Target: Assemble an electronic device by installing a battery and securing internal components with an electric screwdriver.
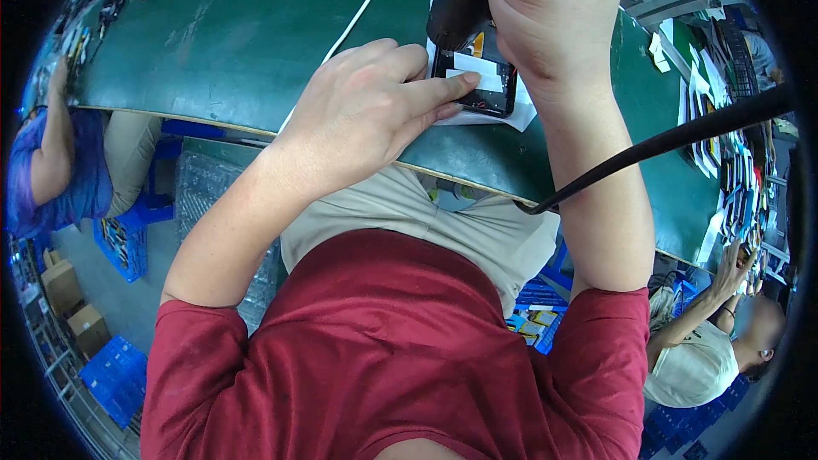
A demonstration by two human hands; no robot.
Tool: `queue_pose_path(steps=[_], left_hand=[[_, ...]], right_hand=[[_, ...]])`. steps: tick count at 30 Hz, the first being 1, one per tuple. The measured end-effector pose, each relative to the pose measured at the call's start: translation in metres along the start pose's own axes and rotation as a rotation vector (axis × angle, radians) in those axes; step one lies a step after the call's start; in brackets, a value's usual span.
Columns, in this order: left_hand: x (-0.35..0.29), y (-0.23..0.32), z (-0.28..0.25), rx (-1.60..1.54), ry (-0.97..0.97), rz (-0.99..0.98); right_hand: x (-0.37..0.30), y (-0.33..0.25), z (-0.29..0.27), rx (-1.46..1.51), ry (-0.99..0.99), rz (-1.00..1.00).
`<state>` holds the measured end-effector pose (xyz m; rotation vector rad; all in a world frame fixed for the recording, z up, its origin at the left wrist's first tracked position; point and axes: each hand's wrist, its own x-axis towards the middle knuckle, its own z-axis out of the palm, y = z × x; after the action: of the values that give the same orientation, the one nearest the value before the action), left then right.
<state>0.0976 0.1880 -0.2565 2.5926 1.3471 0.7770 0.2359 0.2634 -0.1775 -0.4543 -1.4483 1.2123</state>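
An opened black smartphone (500, 103) lies near the front edge of the green workbench, with a white strip and a bit of orange showing inside it. Under the phone is a white sheet (521, 115). My left hand (366, 89) presses the phone down, its index fingertip on the white strip, the thumb by the near edge and the other fingers curled. My right hand (554, 8) is wrapped round a thick black hand tool (460, 7) above the far part of the phone. The tool's working end and exact kind are hidden.
A white cable (365, 7) runs across the green bench (230, 43). A thick black cable (673, 138) crosses before my right forearm. Flat items (740, 179) stand in rows along the right. Co-workers sit at left (60, 166) and right (694, 362). Blue crates (115, 379) rest on the floor.
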Motion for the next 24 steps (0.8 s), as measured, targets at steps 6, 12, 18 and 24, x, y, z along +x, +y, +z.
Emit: queue_pose_path(steps=[6, 12, 18, 24], left_hand=[[-0.001, -0.002, 0.004, -0.034, 0.044, 0.009], [-0.002, -0.005, 0.006, -0.044, 0.089, 0.031], [-0.005, -0.003, 0.007, -0.030, 0.084, 0.009], [0.000, -0.001, 0.004, -0.025, 0.073, 0.019]], right_hand=[[0.001, 0.003, 0.002, 0.002, -0.010, -0.001], [0.001, 0.009, 0.009, -0.045, -0.024, -0.013], [0.004, 0.017, 0.005, -0.001, 0.016, 0.032], [0.005, 0.011, 0.003, -0.020, -0.002, 0.025]])
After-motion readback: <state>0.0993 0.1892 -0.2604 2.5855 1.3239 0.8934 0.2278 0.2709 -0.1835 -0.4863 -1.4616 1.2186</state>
